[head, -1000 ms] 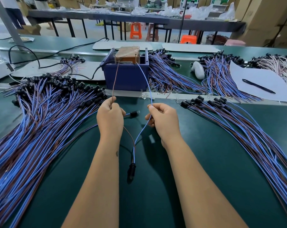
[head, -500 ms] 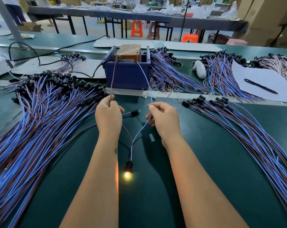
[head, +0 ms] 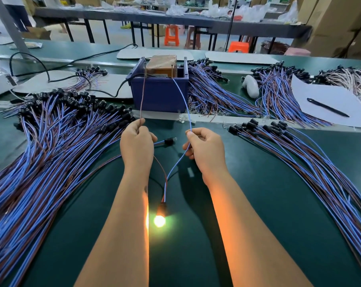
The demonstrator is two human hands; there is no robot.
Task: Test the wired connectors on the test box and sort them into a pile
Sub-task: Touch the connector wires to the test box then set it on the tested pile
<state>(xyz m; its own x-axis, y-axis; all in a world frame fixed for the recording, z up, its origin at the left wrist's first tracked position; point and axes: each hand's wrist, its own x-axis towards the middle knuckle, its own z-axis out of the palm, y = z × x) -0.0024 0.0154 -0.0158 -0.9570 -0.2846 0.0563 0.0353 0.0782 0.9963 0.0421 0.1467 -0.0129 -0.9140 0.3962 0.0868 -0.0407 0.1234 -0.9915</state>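
Observation:
My left hand [head: 136, 145] pinches the brown wire [head: 142, 100] of one wired connector. My right hand [head: 204, 149] pinches its blue wire [head: 183, 100]. Both wire ends reach up to the brown test unit [head: 162, 65] inside the dark blue test box [head: 160, 94] at the back centre. The connector's black socket [head: 162, 209] hangs between my forearms, and its bulb [head: 159, 221] glows bright yellow. A second connector [head: 169, 141] lies on the mat between my hands.
A large pile of blue and brown wired connectors [head: 51, 146] fills the left of the green mat. Another pile [head: 312, 162] fans out on the right. More bundles [head: 214, 94] lie behind, beside a white sheet [head: 332, 104] with a black pen [head: 327, 107].
The bulb was dark a second ago and now glows brightly. My hands have hardly moved and keep holding the two wires.

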